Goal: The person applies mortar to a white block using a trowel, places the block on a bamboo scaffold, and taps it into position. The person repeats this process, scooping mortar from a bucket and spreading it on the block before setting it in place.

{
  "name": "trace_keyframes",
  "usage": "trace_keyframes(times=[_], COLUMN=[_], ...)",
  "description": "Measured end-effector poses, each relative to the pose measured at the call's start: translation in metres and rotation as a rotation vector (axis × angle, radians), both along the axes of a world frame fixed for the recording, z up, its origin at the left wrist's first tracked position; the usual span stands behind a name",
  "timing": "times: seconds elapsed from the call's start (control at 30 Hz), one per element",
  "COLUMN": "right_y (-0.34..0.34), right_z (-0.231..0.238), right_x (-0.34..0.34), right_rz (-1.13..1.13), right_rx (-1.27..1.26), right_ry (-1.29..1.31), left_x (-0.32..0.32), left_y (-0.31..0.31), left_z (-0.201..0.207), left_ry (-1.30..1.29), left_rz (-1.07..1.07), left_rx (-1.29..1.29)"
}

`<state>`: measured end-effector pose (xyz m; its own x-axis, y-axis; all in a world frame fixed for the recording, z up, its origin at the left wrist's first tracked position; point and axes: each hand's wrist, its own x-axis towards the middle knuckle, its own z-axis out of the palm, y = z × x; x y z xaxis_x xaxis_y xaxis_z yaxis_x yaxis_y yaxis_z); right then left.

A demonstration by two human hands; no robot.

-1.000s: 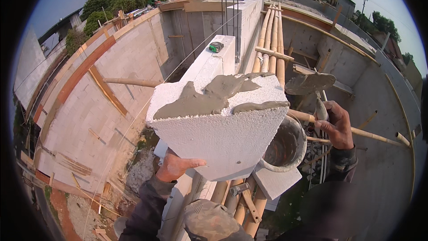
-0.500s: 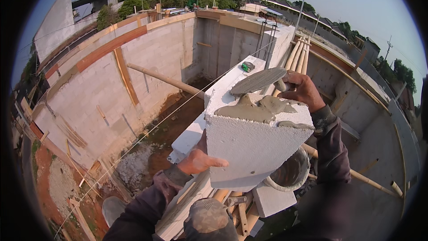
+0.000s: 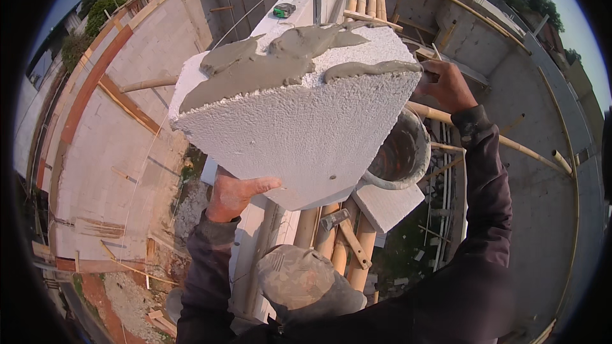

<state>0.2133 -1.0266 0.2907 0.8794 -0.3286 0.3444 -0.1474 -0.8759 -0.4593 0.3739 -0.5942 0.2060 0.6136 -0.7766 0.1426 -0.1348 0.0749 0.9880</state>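
White block [image 3: 287, 137], topped with grey mortar [image 3: 248, 75]: in front of the person. Bucket [image 3: 422, 167]: lower right of block. Left hand [image 3: 233, 196]: grips block's lower left edge, thumb on face, other fingers hidden. Right hand [image 3: 449, 85]: at block's right edge, fingers bent; cannot tell what they hold. Hammer [image 3: 352, 238]: below block. Tape measure [image 3: 284, 10]: beyond block.

Bright, hazy daylight fills the scene, warm on the left wall [image 3: 121, 178] and whitest on the top of the block [image 3: 287, 134], while the right wall [image 3: 542, 236] looks greyer and the inside of the bucket [image 3: 422, 164] falls into deep shadow. The block's rough grain is crisp, but the dark sleeve [image 3: 478, 286] smears into a soft blur at lower right. Straight edges bow strongly toward the round black rim.
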Motion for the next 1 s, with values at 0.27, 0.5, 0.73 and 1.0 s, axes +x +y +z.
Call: trace_keyframes(times=[0.27,0.5,0.73,1.0], right_y=[-0.036,0.021,0.162,0.101], right_z=[-0.127,-0.185,-0.19,-0.11], right_x=[-0.055,-0.117,-0.146,-0.144], right_rz=[-0.381,-0.671,-0.749,-0.502], right_rx=[-0.104,0.676,1.249,0.194], right_ry=[0.177,-0.161,-0.558,0.083], left_x=[-0.004,0.025,0.038,0.024], left_y=[0.004,0.036,0.059,0.051], left_z=[-0.004,-0.035,-0.055,-0.046], left_ry=[-0.124,-0.201,-0.68,-0.032], left_rz=[0.189,0.206,0.205,0.25], left_rx=[0.047,0.15,0.138,-0.083])
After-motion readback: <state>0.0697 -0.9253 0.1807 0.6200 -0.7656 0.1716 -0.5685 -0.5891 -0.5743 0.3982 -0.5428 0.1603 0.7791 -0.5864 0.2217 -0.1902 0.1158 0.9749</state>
